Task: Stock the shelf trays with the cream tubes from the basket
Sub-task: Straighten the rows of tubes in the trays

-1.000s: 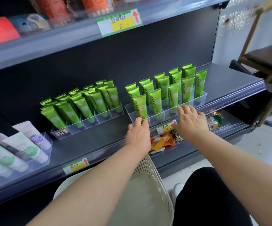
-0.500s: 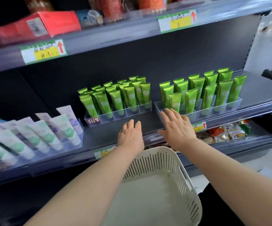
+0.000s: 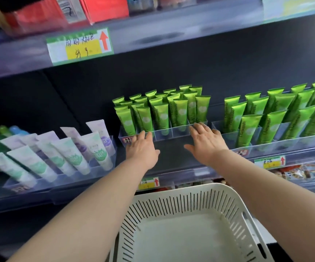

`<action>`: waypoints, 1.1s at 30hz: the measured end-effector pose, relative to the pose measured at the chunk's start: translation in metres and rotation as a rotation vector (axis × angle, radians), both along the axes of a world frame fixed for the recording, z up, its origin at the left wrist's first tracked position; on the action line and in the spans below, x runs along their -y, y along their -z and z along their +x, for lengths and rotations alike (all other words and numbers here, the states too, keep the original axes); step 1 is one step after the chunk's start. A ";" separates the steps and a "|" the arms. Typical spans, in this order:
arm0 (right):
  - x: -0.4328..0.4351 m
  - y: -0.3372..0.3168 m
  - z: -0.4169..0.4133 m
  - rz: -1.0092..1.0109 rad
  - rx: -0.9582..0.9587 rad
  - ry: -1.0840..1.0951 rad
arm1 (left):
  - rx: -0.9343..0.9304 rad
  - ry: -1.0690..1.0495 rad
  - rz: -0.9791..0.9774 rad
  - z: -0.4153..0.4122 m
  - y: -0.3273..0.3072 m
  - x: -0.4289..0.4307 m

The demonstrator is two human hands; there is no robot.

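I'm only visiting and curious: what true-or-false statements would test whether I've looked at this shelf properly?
1. No tubes show in the white basket. True.
2. The green tubes stand in clear trays. True.
3. The left hand grips a green tube. False: its fingers lie straight at a tray's front wall and hold nothing.
4. The white tubes sit to the right of the green ones. False: they sit to the left.
5. The upper shelf's price label bears a red arrow that points up. True.

Dark shelf, middle clear tray of green tubes, right tray likewise, left tray of white tubes.
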State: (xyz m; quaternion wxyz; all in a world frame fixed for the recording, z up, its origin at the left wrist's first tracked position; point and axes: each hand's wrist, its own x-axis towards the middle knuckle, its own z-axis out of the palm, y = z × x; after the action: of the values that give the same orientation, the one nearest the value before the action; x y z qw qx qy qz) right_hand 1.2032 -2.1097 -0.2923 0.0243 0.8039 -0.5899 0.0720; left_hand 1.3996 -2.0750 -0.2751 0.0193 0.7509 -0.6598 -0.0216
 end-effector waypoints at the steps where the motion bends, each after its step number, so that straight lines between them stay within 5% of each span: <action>1: 0.004 0.001 0.001 0.010 -0.002 0.003 | 0.007 0.004 0.004 0.001 0.001 0.004; 33: 0.017 0.000 0.019 0.087 0.005 0.039 | 0.094 0.069 0.028 0.017 0.001 0.013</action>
State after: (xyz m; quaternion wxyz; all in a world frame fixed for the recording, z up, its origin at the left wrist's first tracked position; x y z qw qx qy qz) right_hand 1.2223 -2.1265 -0.2925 -0.0108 0.7925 -0.6080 0.0476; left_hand 1.4162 -2.0882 -0.2760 -0.0229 0.7282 -0.6849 0.0036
